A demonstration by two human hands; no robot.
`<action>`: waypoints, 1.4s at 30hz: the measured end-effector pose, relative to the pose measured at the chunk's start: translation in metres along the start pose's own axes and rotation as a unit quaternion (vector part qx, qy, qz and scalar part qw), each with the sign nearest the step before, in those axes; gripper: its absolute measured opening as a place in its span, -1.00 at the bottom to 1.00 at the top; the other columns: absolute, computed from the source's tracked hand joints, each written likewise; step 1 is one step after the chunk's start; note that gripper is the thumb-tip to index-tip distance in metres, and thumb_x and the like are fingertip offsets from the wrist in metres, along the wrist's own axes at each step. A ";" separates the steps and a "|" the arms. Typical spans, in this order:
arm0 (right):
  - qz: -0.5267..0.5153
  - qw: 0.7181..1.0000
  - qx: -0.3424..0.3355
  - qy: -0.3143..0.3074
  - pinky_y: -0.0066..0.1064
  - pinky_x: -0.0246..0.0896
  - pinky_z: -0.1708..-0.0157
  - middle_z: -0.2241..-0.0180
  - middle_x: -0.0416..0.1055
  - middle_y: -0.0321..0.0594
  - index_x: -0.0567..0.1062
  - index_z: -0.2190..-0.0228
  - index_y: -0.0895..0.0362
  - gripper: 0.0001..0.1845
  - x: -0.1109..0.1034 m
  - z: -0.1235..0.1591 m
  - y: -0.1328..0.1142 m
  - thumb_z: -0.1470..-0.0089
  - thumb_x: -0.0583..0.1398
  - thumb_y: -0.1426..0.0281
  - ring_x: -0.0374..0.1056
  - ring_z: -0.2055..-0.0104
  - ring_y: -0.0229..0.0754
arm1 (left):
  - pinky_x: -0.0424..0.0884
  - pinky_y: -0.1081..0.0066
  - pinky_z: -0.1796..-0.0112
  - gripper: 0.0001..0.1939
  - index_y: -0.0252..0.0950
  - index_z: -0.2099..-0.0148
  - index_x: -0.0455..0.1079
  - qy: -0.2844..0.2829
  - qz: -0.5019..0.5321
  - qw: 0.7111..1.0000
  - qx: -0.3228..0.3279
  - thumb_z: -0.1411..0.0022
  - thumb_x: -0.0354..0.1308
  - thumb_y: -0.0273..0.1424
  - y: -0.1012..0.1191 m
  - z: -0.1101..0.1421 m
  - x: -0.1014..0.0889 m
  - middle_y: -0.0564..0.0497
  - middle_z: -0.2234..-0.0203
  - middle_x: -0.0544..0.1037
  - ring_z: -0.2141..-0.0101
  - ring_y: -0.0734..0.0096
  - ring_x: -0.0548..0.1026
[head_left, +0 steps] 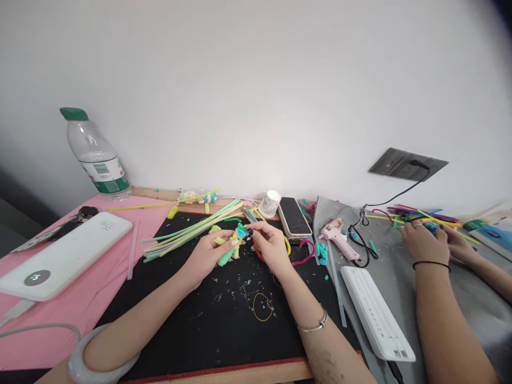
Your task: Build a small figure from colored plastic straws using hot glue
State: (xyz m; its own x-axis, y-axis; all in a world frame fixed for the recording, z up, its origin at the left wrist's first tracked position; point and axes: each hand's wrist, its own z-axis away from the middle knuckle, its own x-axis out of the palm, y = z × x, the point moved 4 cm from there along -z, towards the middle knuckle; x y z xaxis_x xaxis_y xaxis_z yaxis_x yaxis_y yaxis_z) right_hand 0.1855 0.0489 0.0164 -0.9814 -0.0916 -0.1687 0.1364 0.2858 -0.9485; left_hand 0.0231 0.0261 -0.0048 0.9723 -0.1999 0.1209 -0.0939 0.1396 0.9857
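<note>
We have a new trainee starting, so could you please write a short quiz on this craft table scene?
1. True or false: the left hand holds a small green and yellow figure.
2. What stands at the far left by the wall?
A. bottle
B. lamp
3. Which pink tool lies right of the phone?

Key:
1. True
2. A, the bottle
3. The glue gun

The flat black mat (224,320) looks like matt felt, flecked with fuzz. On it lie long fuzzy pastel pipe-cleaner stems (192,229). The clear plastic water bottle with a green cap (96,154) shines, as do the glossy white plastic power bank (68,250) and the dark glass-faced phone (294,216). The pink sheet (60,320) looks like matt paper; the small white cup (270,204) looks like paper too.
</note>
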 end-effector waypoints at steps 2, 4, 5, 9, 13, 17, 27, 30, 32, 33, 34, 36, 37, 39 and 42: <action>-0.010 1.000 0.009 -0.005 -0.46 0.17 0.50 0.42 0.45 -0.24 0.56 0.33 0.13 -0.80 0.000 0.000 0.001 -0.04 0.18 0.32 0.24 0.47 -0.29 | 0.35 0.41 0.40 -0.50 -0.32 0.01 0.43 -0.006 0.001 1.000 0.000 -0.04 0.28 -0.16 -0.001 0.000 0.000 -0.03 0.40 0.58 0.45 0.36 0.48; -0.031 0.999 0.017 -0.012 -0.48 0.14 0.54 0.43 0.43 -0.24 0.55 0.33 0.13 -0.80 0.001 -0.001 0.002 -0.04 0.20 0.29 0.21 0.50 -0.31 | 0.38 0.38 0.37 -0.49 -0.31 0.00 0.42 -0.008 0.005 1.000 -0.001 -0.04 0.28 -0.15 -0.003 0.000 0.000 -0.05 0.36 0.59 0.43 0.35 0.50; -0.048 0.999 0.021 -0.013 -0.49 0.13 0.56 0.41 0.42 -0.24 0.54 0.31 0.13 -0.78 0.002 -0.001 0.003 -0.04 0.21 0.26 0.20 0.51 -0.32 | 0.38 0.37 0.36 -0.48 -0.31 0.00 0.42 -0.008 0.007 1.000 -0.001 -0.04 0.28 -0.14 -0.003 -0.001 0.000 -0.06 0.34 0.59 0.42 0.34 0.50; -0.128 0.991 0.024 0.007 -0.52 0.12 0.58 0.38 0.39 -0.25 0.45 0.15 0.08 -0.64 0.003 -0.001 0.002 -0.01 0.24 0.20 0.20 0.50 -0.33 | 0.39 0.35 0.29 -0.46 -0.29 -0.06 0.38 -0.002 0.018 1.000 0.013 -0.09 0.24 -0.12 0.000 0.000 -0.001 -0.10 0.22 0.59 0.32 0.29 0.52; -0.126 0.992 0.021 -0.004 -0.50 0.16 0.51 0.41 0.33 -0.29 0.44 0.17 0.09 -0.65 0.006 -0.001 0.002 0.01 0.26 0.22 0.19 0.49 -0.33 | 0.37 0.37 0.23 -0.47 -0.30 -0.08 0.34 0.005 0.021 0.999 0.030 -0.13 0.21 -0.13 0.005 0.001 0.001 -0.15 0.10 0.54 0.17 0.24 0.50; -0.042 0.998 0.009 -0.034 -0.48 0.15 0.47 0.42 0.31 -0.30 0.49 0.26 0.13 -0.73 0.009 0.001 0.004 0.04 0.27 0.28 0.15 0.50 -0.34 | 0.40 0.32 0.16 -0.52 -0.32 -0.02 0.35 -0.013 0.046 0.999 0.017 -0.11 0.24 -0.17 0.006 0.001 0.005 -0.14 0.10 0.54 0.15 0.24 0.51; -0.104 0.991 0.062 -0.050 -0.52 0.14 0.63 0.41 0.34 -0.25 0.44 0.28 0.12 -0.62 0.013 0.001 0.010 -0.06 0.15 0.07 0.21 0.51 -0.32 | 0.48 0.26 0.17 -0.54 -0.19 0.09 0.17 0.077 0.082 0.993 0.045 -0.04 0.29 -0.21 0.007 -0.001 -0.002 0.04 0.22 0.49 0.18 0.33 0.52; -0.070 0.995 0.039 -0.059 -0.51 0.19 0.56 0.36 0.37 -0.25 0.43 0.27 0.12 -0.64 0.014 0.002 0.005 0.11 0.30 0.21 0.25 0.45 -0.31 | 0.48 0.24 0.17 -0.47 -0.12 0.06 0.03 0.108 0.100 0.986 0.081 -0.04 0.29 -0.25 0.010 0.000 -0.004 0.10 0.23 0.45 0.21 0.39 0.52; -0.038 0.997 0.036 -0.064 -0.50 0.21 0.50 0.35 0.37 -0.27 0.42 0.26 0.12 -0.61 0.016 0.003 0.003 0.20 0.35 0.33 0.26 0.44 -0.33 | 0.48 0.24 0.16 -0.42 -0.09 0.04 -0.03 0.117 0.095 0.983 0.103 -0.03 0.28 -0.28 0.012 0.000 -0.005 0.11 0.22 0.43 0.24 0.43 0.53; -0.029 0.996 0.039 -0.069 -0.49 0.22 0.48 0.36 0.37 -0.29 0.41 0.26 0.12 -0.60 0.017 0.004 0.003 0.21 0.35 0.37 0.26 0.44 -0.33 | 0.48 0.25 0.17 -0.41 -0.08 0.03 -0.05 0.116 0.087 0.983 0.111 -0.03 0.28 -0.28 0.012 0.000 -0.005 0.11 0.21 0.43 0.26 0.44 0.53; -0.026 0.996 0.045 -0.076 -0.48 0.23 0.46 0.38 0.37 -0.30 0.40 0.25 0.13 -0.61 0.018 0.005 0.004 0.20 0.33 0.40 0.27 0.45 -0.33 | 0.48 0.26 0.17 -0.40 -0.08 0.02 -0.05 0.111 0.075 0.984 0.117 -0.04 0.27 -0.28 0.012 -0.001 -0.005 0.11 0.21 0.42 0.29 0.45 0.54; -0.034 0.994 0.060 -0.087 -0.46 0.24 0.44 0.44 0.37 -0.34 0.39 0.25 0.13 -0.64 0.020 0.005 0.007 0.17 0.30 0.43 0.29 0.47 -0.33 | 0.47 0.27 0.17 -0.42 -0.10 0.00 -0.03 0.095 0.046 0.987 0.124 -0.05 0.26 -0.28 0.011 -0.001 -0.004 0.08 0.20 0.41 0.33 0.45 0.54; -0.040 0.993 0.066 -0.089 -0.46 0.24 0.44 0.46 0.37 -0.35 0.38 0.26 0.13 -0.67 0.021 0.005 0.008 0.16 0.28 0.43 0.29 0.49 -0.34 | 0.47 0.26 0.16 -0.43 -0.11 -0.01 -0.01 0.089 0.030 0.988 0.126 -0.06 0.25 -0.27 0.011 -0.001 -0.004 0.06 0.19 0.41 0.33 0.44 0.55; -0.050 0.992 0.073 -0.091 -0.46 0.24 0.44 0.49 0.38 -0.36 0.40 0.30 0.14 -0.72 0.021 0.004 0.009 0.15 0.26 0.44 0.30 0.50 -0.34 | 0.45 0.25 0.12 -0.46 -0.14 -0.02 0.05 0.086 -0.001 0.988 0.130 -0.07 0.25 -0.25 0.012 -0.001 -0.005 0.01 0.14 0.42 0.29 0.40 0.55; -0.062 0.991 0.074 -0.089 -0.47 0.25 0.42 0.49 0.40 -0.35 0.43 0.34 0.16 -0.77 0.019 0.003 0.009 0.15 0.26 0.43 0.32 0.48 -0.35 | 0.44 0.24 0.11 -0.53 -0.19 -0.01 0.17 0.104 -0.028 0.985 0.137 -0.11 0.21 -0.20 0.013 0.000 -0.009 -0.05 0.09 0.44 0.21 0.31 0.53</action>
State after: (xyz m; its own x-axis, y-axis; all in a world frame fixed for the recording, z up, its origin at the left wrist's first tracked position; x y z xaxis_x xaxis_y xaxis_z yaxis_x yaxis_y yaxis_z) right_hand 0.1689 0.0467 0.0038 -0.9542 -0.2884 -0.0800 0.0472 0.1189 -0.9918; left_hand 0.0136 0.0295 0.0074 0.9977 0.0067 0.0679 -0.0663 -0.1395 0.9880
